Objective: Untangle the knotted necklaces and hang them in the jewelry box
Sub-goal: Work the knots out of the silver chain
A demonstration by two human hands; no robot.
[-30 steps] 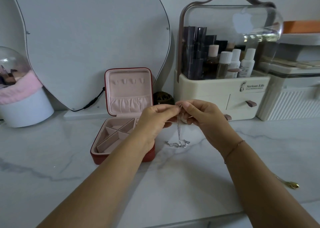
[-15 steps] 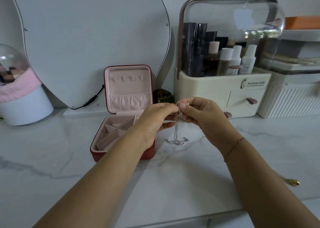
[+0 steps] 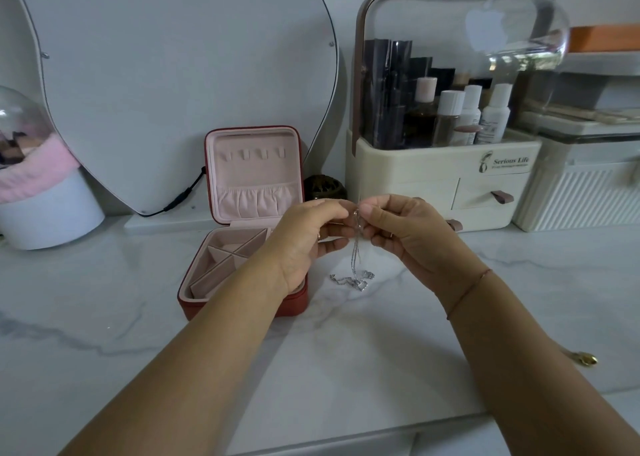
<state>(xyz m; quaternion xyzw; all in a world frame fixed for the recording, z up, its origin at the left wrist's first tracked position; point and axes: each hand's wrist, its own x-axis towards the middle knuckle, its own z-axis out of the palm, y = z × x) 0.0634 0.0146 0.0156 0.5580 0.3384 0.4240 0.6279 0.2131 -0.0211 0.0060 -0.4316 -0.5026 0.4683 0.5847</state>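
Observation:
A thin silver necklace chain hangs from my fingertips, its lower end bunched in a small tangle on the marble top. My left hand and my right hand pinch its upper end together, thumbs almost touching. Just left of my hands stands the red jewelry box, open, with a pink lining, small hooks and a gathered pocket in its raised lid and divided compartments in its base. My left wrist hides the box's right front corner.
A large mirror leans at the back with a black cable. A cream cosmetics organizer with a clear lid stands behind my hands. A white ribbed box is at right, a pink-rimmed white tub at left, a gold object by my right forearm.
My hands stay pinched on the chain's top at almost the same spot. The bunched lower end has shifted slightly on the marble.

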